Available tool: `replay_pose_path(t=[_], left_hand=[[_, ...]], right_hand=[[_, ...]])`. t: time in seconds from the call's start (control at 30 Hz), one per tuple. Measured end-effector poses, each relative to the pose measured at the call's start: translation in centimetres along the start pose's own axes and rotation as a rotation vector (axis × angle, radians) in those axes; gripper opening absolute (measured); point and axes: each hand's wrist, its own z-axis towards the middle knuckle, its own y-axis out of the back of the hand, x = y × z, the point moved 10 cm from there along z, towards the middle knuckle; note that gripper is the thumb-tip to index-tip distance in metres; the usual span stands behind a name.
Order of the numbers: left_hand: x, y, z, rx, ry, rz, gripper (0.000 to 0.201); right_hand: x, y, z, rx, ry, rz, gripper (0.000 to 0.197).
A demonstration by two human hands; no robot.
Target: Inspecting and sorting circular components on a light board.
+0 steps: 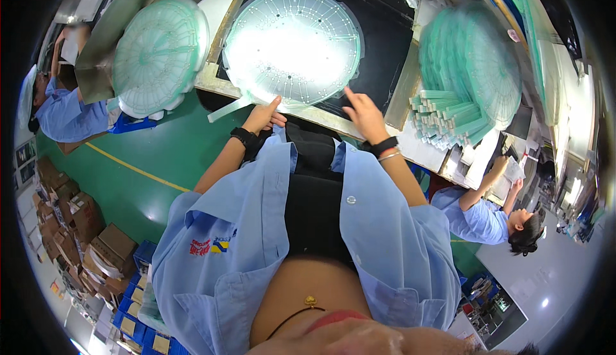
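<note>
A round clear sheet (247, 18) printed with fine radiating lines and dots lies before me, lit by a bright white glow at its middle. From its lower left edge sticks out a narrow pale green tail (230, 107). My left hand (262, 119) grips the near edge beside that tail, thumb on top and fingers below. At the near right edge is my right hand (367, 119), fingers apart, its index finger stretched toward the rim. Whether that fingertip touches the sheet I cannot tell.
A dark board (384, 41) in a wooden frame lies under the sheet. Stacks of similar round sheets stand left (157, 60) and right (471, 60), the right stack with bundled tails (446, 114). One co-worker (76, 116) is at far left, another (478, 217) at right. Cardboard boxes (112, 249) are at lower left.
</note>
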Motion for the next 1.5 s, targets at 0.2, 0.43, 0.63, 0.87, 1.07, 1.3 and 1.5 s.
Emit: replay_pose_path(t=[0.2,0.43,0.63,0.87,1.07,1.3,1.5], left_hand=[[0.3,-0.3,0.1,-0.086,-0.081,-0.018,0.081],[0.6,-1.0,-0.1,-0.174,-0.078,-0.049,0.076],[-1.0,-0.8,-2.7,-0.346,-0.294,0.003,0.045],[2.6,12.9,-8.5,-0.907,-0.734,-0.954,0.02],[8.7,32.8,-11.8,-1.241,-0.641,-0.806,0.024],[13.4,35.0,-13.0,-1.739,-0.559,-0.698,0.105],[9.8,28.8,-7.2,-1.604,-0.561,-1.047,0.106]], right_hand=[[2.5,-4.5,-1.7,0.129,0.159,-0.196,0.058],[-1.1,-2.2,-10.4,0.489,0.147,0.004,0.034],[-14.7,25.9,-12.4,-0.36,-0.3,-0.054,0.007],[-24.3,36.8,-10.3,-0.135,-0.411,-0.881,0.098],[-26.5,32.7,-10.0,-0.147,-0.256,-0.514,0.097],[-22.9,32.6,-11.6,0.153,-0.536,-0.636,0.082],[-5.3,28.6,-3.9,-0.157,-0.1,-0.244,0.052]])
